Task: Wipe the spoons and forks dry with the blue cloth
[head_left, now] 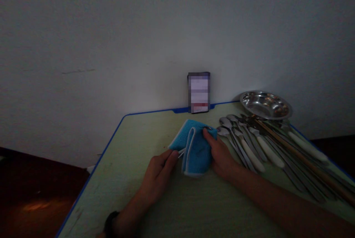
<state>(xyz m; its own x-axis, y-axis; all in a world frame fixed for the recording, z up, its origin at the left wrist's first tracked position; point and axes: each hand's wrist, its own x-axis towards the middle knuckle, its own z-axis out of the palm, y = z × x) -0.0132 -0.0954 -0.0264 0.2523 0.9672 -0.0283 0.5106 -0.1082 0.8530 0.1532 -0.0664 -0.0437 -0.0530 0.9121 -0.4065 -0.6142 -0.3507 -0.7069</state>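
A slim metal utensil (181, 152) runs from my left hand (160, 171) into the folds of a blue cloth (197, 151) with pale edging. My left fingers are closed round its handle end. Most of the utensil is hidden by the cloth, so its kind cannot be told; a bit of shiny metal shows by my right thumb. My right hand (222, 156) grips the cloth from the right, thumb on top, fingers hidden behind it. Both hands are above the middle of the table. Just right of my right hand lie several spoons (226, 122).
More cutlery with white handles (252, 155) and a pair of wooden chopsticks (299, 153) spread over the table's right side. A steel bowl (266, 110) stands at the back right corner. A phone (199, 92) leans on the wall behind the blue-edged table (124, 142).
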